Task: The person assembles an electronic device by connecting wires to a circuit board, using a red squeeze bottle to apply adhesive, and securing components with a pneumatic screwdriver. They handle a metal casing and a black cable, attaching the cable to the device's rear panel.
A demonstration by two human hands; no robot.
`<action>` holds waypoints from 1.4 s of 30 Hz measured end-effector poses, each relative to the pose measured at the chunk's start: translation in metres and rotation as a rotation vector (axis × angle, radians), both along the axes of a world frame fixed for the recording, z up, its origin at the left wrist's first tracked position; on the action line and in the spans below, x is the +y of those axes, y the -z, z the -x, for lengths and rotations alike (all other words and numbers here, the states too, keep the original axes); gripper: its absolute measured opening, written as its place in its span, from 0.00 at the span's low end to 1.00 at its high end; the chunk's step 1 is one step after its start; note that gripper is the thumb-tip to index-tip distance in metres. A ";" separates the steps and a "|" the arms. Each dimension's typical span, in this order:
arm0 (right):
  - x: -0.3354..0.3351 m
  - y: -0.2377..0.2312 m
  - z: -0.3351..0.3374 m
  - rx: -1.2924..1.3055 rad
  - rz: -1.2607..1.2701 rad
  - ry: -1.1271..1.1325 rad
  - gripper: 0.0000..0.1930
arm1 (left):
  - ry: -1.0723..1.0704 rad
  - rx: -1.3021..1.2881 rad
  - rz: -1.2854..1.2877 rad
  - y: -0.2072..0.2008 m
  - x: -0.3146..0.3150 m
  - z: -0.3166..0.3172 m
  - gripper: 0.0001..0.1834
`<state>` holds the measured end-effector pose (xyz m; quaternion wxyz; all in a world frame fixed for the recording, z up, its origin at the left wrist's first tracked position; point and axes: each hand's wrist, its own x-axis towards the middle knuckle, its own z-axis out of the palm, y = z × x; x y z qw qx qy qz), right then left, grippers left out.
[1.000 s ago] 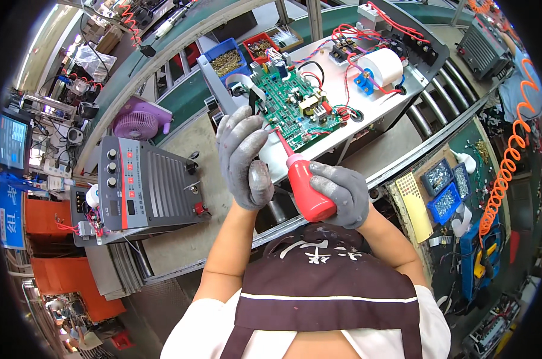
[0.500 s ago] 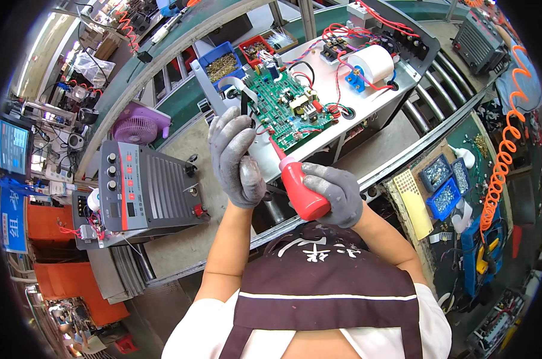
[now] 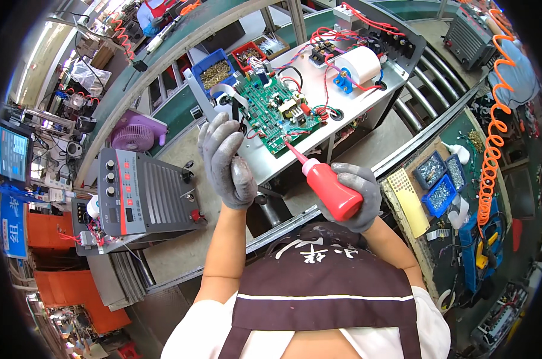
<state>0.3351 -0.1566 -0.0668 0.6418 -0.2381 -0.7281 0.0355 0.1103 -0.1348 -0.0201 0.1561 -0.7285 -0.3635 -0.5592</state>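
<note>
In my gloved right hand (image 3: pixel 362 194) is a red squeeze bottle (image 3: pixel 335 190), gripped round its body and tilted. Its long thin nozzle points up and left, with the tip at the near edge of a green circuit board (image 3: pixel 281 113). Whether the tip touches the board, I cannot tell. The board lies on the metal chassis (image 3: pixel 357 99) of a machine. My gloved left hand (image 3: pixel 228 161) is raised beside the chassis's left corner, fingers stretched upward and loosely bent, nothing visible held. Its fingertips are close to a black strap or cable (image 3: pixel 235 110) by the board.
Blue (image 3: pixel 214 70) and red (image 3: pixel 247 55) bins of small parts stand behind the board. A grey machine (image 3: pixel 157 194) with knobs sits left, near a purple fan (image 3: pixel 133 137). At right, a bench holds trays of screws (image 3: pixel 439 196) and a yellow perforated plate (image 3: pixel 407 202). An orange coiled hose (image 3: pixel 492 161) hangs there.
My right hand and the bottle have shifted right and slightly down in the picture, and the nozzle tilts more sideways. The scene has slid a little left. My left hand keeps its pose.
</note>
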 end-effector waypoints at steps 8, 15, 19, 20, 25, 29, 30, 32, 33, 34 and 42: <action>-0.001 0.001 0.000 -0.027 0.004 -0.005 0.31 | 0.002 -0.015 -0.013 0.003 0.001 -0.001 0.16; -0.001 0.004 0.000 0.000 -0.072 0.038 0.31 | -0.015 -0.014 -0.004 0.002 -0.001 -0.002 0.15; -0.001 0.008 -0.001 -0.021 0.022 0.000 0.33 | 0.001 -0.028 -0.022 0.002 0.001 -0.003 0.15; -0.002 0.010 0.000 -0.014 0.035 -0.021 0.32 | 0.000 -0.028 -0.021 0.002 0.001 -0.003 0.15; -0.008 0.017 0.002 0.182 0.187 -0.081 0.31 | 0.023 -0.037 -0.021 0.005 0.004 -0.004 0.15; -0.022 0.018 -0.001 0.815 0.684 -0.353 0.22 | 0.037 -0.051 -0.017 0.004 0.003 -0.006 0.15; -0.020 0.016 -0.007 0.906 0.824 -0.412 0.19 | 0.039 -0.049 -0.012 0.004 0.003 -0.005 0.15; -0.013 0.028 -0.015 1.120 0.901 -0.489 0.23 | 0.054 -0.055 -0.009 0.004 0.004 -0.006 0.15; -0.012 0.034 -0.017 1.241 0.932 -0.520 0.25 | 0.052 -0.049 -0.008 0.002 0.003 -0.007 0.14; -0.009 0.035 -0.021 1.252 0.912 -0.500 0.26 | 0.037 -0.031 0.010 0.000 0.003 -0.007 0.13; 0.011 0.013 -0.047 1.320 0.848 -0.402 0.28 | -0.052 0.064 0.111 -0.008 -0.005 -0.005 0.13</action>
